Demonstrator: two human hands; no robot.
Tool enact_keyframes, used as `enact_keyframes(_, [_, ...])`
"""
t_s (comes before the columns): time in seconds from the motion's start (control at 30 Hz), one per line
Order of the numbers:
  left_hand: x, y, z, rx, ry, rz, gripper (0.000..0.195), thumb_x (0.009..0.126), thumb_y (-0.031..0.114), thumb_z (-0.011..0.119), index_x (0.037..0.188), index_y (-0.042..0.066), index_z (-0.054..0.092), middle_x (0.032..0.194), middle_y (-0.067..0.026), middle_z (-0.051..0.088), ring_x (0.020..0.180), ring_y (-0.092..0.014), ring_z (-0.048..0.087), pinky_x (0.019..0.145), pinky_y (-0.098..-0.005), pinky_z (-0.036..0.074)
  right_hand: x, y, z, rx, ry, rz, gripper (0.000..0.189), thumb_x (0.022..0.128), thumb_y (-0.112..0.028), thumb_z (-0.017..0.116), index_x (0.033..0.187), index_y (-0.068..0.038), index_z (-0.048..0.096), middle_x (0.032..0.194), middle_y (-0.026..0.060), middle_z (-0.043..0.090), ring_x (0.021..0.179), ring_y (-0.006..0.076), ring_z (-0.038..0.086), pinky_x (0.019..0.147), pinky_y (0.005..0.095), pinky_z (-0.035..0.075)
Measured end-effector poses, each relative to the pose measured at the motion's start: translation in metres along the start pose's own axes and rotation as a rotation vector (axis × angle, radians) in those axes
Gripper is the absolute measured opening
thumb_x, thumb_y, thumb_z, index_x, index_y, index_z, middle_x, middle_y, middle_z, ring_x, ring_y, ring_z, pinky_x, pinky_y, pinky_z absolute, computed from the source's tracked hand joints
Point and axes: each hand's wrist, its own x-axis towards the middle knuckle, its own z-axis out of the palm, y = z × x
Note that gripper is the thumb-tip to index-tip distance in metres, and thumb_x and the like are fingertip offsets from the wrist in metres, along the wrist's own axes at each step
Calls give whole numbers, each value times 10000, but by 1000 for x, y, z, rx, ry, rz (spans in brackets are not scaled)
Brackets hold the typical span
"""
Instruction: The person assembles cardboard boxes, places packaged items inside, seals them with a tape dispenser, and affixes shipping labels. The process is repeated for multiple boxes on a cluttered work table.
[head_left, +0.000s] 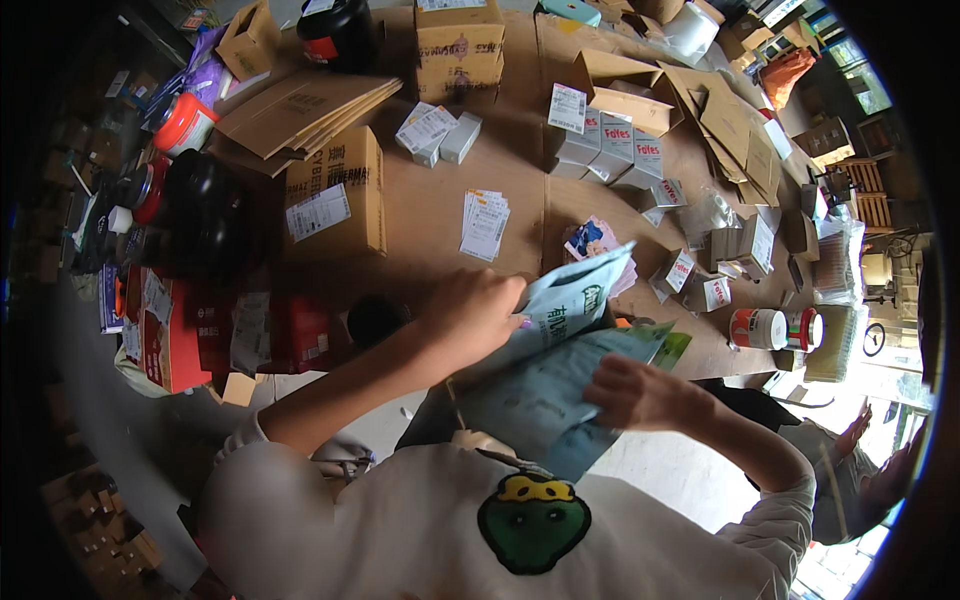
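Note:
My left hand (476, 311) grips the upper edge of a light blue plastic pouch (576, 300) with green printing, tilted over the table's near edge. Closer to my body, my right hand (637, 394) holds a second blue pouch (544, 394) by its side. The two pouches partly overlap. A green packet (677, 346) peeks out behind the second one. Just beyond the first pouch lies a small pile of pink and blue printed cards (592, 238), partly covered by it.
Shipping labels (484, 225) lie on the brown table (510, 150). A sealed carton (337, 195) and flat cardboard (300, 112) are left; silver-grey boxes (611, 146) and an opened carton (626, 94) stand right. Tubs (757, 328) sit near the right edge. Another person's hand (853, 433) shows far right.

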Motion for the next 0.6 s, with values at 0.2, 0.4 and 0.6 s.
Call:
enact_keyframes(0.2, [9, -7, 44, 74, 88, 47, 183, 825, 161, 722, 873, 21, 613, 700, -202, 657, 690, -392, 673, 652, -489, 528, -3, 11, 41, 4, -108, 62, 196, 703, -161, 689, 572, -162, 543, 778, -2, 493, 794, 166, 535, 771, 307, 439])
enact_keyframes(0.4, [-7, -3, 124, 559, 19, 90, 211, 764, 117, 629, 964, 55, 602, 695, -68, 600, 776, -238, 587, 658, -354, 488, 35, 11, 188, 159, -136, 249, 23, 764, -136, 663, 775, -122, 679, 914, 78, 651, 868, 227, 610, 735, 342, 456])
enact_keyframes(0.6, [-39, 11, 147, 357, 48, -28, 591, 797, 242, 692, 1319, 8, 539, 969, -91, 599, 999, -258, 539, 836, -384, 447, 14, 11, 158, 502, -170, 415, 226, 807, -208, 726, 961, -47, 687, 918, 109, 666, 982, 299, 637, 834, 431, 492])
